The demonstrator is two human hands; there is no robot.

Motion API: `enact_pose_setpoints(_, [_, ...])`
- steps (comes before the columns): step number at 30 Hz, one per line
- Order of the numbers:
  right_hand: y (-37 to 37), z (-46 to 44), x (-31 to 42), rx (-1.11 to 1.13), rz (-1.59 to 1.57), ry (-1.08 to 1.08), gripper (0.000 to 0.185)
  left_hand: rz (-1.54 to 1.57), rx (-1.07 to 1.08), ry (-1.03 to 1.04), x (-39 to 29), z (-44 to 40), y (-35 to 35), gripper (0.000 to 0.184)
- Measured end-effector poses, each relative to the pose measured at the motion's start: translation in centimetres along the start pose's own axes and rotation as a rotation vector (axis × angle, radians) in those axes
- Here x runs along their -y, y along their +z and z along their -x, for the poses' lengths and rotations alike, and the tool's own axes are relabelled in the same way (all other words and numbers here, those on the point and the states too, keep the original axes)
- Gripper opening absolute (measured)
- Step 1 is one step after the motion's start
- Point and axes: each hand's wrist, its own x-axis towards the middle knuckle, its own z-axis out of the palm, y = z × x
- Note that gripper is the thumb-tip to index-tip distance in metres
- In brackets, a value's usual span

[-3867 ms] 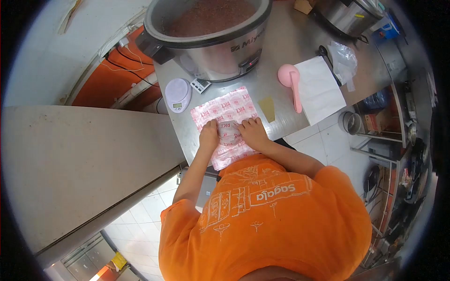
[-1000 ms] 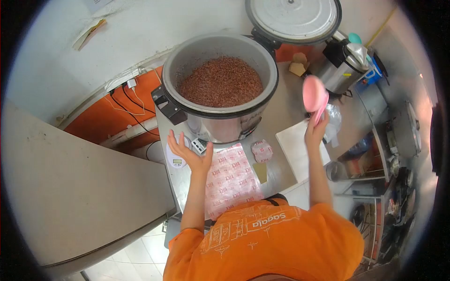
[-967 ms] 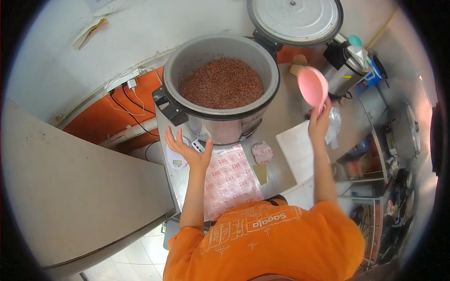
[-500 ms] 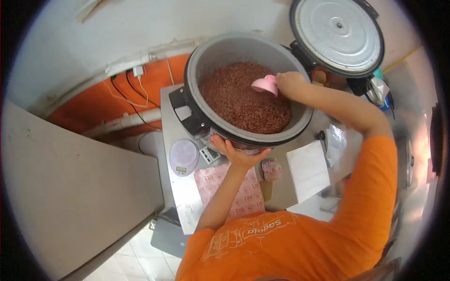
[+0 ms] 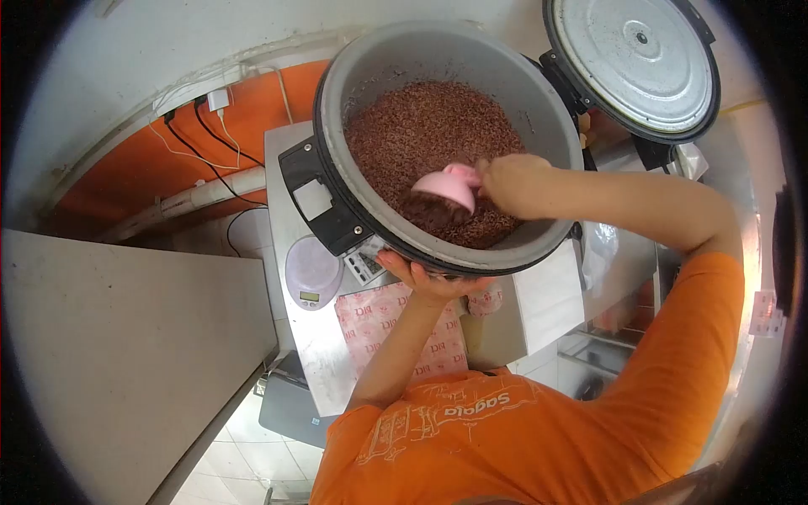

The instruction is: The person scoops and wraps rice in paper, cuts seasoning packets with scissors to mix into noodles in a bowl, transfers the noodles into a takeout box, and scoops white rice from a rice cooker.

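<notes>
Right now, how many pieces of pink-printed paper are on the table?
2: a flat sheet, partly hidden by the left forearm, and a wrapped bundle between left hand and white paper. More could be stacked beneath.

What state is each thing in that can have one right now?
Rice cooker: open, partly filled.
Lid: raised.
Pink scoop: tipped, down in the cooked rice.
Right hand: closed on the scoop's handle.
Left hand: fingers spread against the cooker.
Printed sheet: unfolded, flat.
Scale: nothing on it, reading illegible.
</notes>
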Motion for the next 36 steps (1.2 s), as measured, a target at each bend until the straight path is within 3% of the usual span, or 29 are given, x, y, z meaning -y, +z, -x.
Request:
enact_pose_setpoints(4, [-1.7, 2.0, 4.3, 0.012, -0.117, -0.124, 0.028, -0.016, 0.093, -0.034, 0.1, 0.4, -0.4, 0.119])
enact_pose_setpoints(12, [-4.1, 5.6, 1.5, -0.045, -0.229, -0.158, 0.027, -0.077, 0.035, 0.017, 0.6, 1.9, 0.1, 0.116])
enact_pose_setpoints(15, [-2.8, 5.0, -1.4, -0.128, -0.294, -0.275, 0.03, 0.035, 0.015, -0.024, 0.0, 0.6, -0.6, 0.116])
enact_pose_setpoints(18, [-3.2, 4.6, -2.3, 0.234, -0.752, -0.06, 0.033, 0.141, 0.084, -0.072, 0.0, -0.5, -2.2, 0.114])
enact_pose_setpoints(19, [-2.8, 4.4, -2.7, 0.261, -0.849, -0.04, 0.033, 0.167, 0.123, -0.089, -0.1, -0.6, -3.0, 0.113])
enact_pose_setpoints(22, [-1.6, 4.4, -3.4, 0.296, -1.066, -0.013, 0.034, 0.185, 0.232, -0.151, -0.6, -0.4, -6.4, 0.098])
enact_pose_setpoints(25, [-2.2, 6.8, -3.5, 0.223, -1.126, -0.027, 0.035, 0.085, 0.495, -0.171, -0.2, 0.9, -11.2, 0.077])
enact_pose_setpoints(28, [-2.5, 10.6, -3.1, 0.161, -1.231, -0.015, 0.036, -0.04, 0.653, -0.278, 0.8, 3.0, -16.1, 0.049])
enact_pose_setpoints(32, [-1.1, 14.9, -2.6, 0.108, -1.391, -0.055, 0.036, -0.091, 0.738, -0.37, 1.5, 4.8, -21.5, 0.038])
enact_pose_setpoints(36, [1.6, 18.7, -0.4, 0.153, -1.519, -0.097, 0.031, -0.141, 0.832, -0.413, 1.5, 5.8, -24.3, 0.039])
